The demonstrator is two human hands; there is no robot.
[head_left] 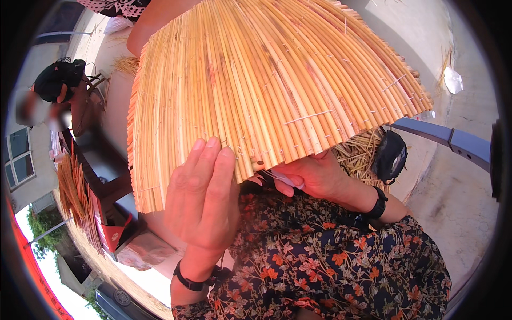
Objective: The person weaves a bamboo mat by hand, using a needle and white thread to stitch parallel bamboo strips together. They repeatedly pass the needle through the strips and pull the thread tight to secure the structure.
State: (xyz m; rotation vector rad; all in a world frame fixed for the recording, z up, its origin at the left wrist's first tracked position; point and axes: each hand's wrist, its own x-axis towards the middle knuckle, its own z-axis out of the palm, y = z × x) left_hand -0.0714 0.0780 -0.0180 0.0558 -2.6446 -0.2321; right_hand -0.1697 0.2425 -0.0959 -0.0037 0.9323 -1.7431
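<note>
A wide mat of straw stalks (229, 90), laid side by side and stitched with short pale threads, fans out in front of me. My left hand (200, 197) grips its near edge, with straight fingers lying together on top; the thumb is hidden. My right hand (320, 178) is tucked below the same edge, right of the left one. Its fingers are bent and closed around a thin pale strand (288, 178), seen only in part. Whether a needle is there I cannot tell. Dark bands circle both wrists.
Behind my right wrist lie loose cut straws (360, 157) beside a black pouch (391, 158). A grey metal bar (445, 136) crosses at the right. A bundle of reddish stalks (77, 194) stands at the left, beyond a dark-framed table. Another person (64, 90) sits at far left.
</note>
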